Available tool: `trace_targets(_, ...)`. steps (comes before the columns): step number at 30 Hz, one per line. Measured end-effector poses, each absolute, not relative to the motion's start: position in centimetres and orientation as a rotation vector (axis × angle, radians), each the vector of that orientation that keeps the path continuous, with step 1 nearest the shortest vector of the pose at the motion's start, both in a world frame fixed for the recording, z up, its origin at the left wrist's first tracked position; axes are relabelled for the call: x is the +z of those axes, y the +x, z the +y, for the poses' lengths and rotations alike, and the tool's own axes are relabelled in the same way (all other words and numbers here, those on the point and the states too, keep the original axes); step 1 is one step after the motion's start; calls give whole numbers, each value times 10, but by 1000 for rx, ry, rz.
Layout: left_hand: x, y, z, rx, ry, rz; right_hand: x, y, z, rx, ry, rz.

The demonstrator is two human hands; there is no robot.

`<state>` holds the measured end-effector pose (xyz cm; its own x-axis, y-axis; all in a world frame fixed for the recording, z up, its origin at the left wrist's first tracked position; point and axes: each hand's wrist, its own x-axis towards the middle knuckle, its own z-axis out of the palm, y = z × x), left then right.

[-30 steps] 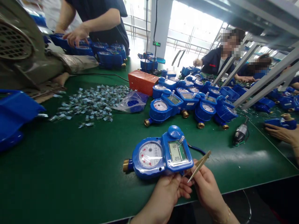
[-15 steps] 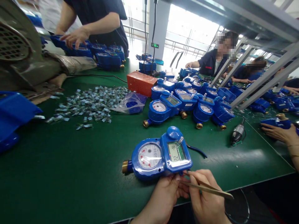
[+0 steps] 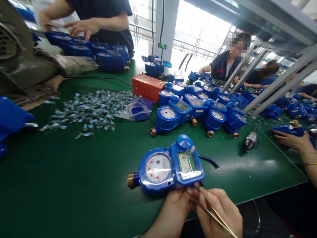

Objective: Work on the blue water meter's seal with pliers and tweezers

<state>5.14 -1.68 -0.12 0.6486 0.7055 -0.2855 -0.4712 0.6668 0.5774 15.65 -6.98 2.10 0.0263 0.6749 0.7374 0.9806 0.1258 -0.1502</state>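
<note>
A blue water meter (image 3: 158,170) lies face up at the front of the table, with a round dial, a small lit display and a brass threaded end on its left. My left hand (image 3: 177,206) is closed at the meter's near edge, below the display; what its fingertips pinch is hidden. Brass-coloured tweezers (image 3: 223,224) are held in my right hand (image 3: 220,206), their tips reaching in beside my left fingers under the meter's edge. A dark cable (image 3: 209,161) sticks out from the meter's far right side.
Several blue meters (image 3: 192,109) stand behind, near an orange box (image 3: 148,87). Small parts in a pile (image 3: 91,110) and a plastic bag (image 3: 137,109) lie left. A blower (image 3: 19,59) stands far left. Right are a power tool (image 3: 250,142) and a co-worker's hand (image 3: 292,140).
The tweezers have swung from nearly level to steeply slanted, their rear end now lower. The display digits have changed. My view has shifted slightly. Across the table, a person's hands have moved left.
</note>
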Motion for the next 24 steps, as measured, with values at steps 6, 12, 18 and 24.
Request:
trace_targets(6,1,52,-17,693,498,547,19,151,-75,-458,-1703,-1719)
trace_targets(12,0,50,-16,709,566,536,20,155,-72,-435,-1667,-1796)
trace_targets(18,-5,52,-17,688,615,578,28,173,-61,297,-1645,-1542)
trace_targets(24,-4,54,-18,685,574,658,9,186,-49,928,-1407,-1071)
